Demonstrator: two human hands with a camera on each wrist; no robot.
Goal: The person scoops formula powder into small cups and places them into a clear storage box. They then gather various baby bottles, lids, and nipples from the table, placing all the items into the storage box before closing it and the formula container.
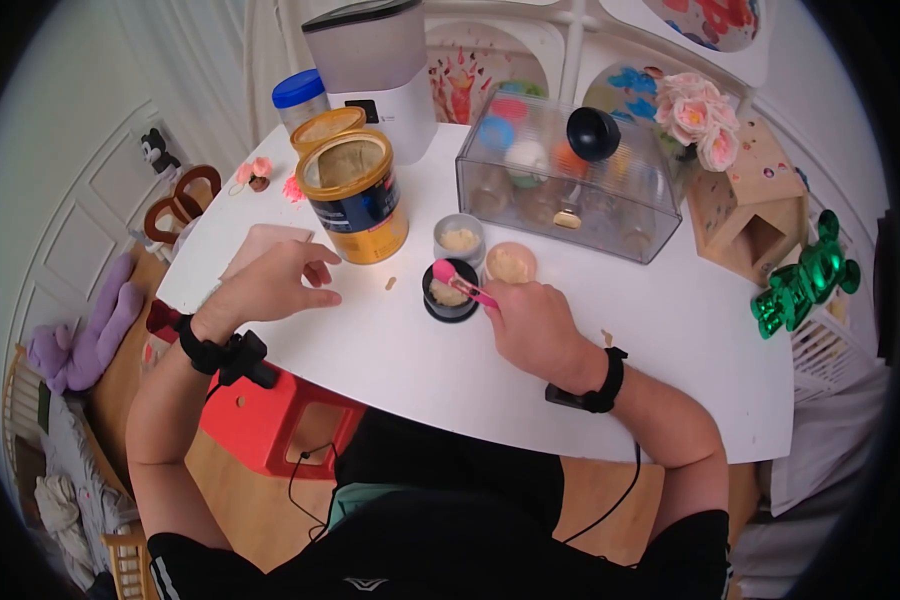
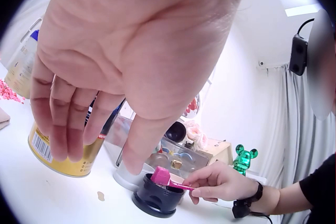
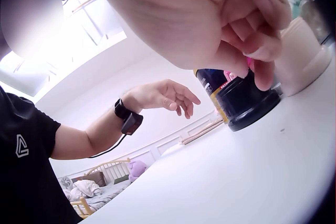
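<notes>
My right hand (image 1: 535, 330) pinches the handle of a pink scoop (image 1: 444, 271) between thumb and fingers. The scoop's bowl is over a round black container (image 2: 155, 200) that holds pale powder. Behind that container, a grey cup (image 1: 476, 255) and a pale pink cup (image 1: 532, 262) both have pale powder in them. My left hand (image 1: 275, 280) hovers over the left side of the table, fingers loosely bent and holding nothing. Just beyond it stands an uncovered gold and dark blue tin (image 1: 360, 222).
A clear lidded box (image 1: 610, 215) of bottles and colourful things sits at the back of the white table (image 1: 380, 345). To its right are a wooden house (image 1: 735, 215) and a green bear figure (image 1: 810, 275). A white appliance (image 1: 395, 120) stands behind the tin.
</notes>
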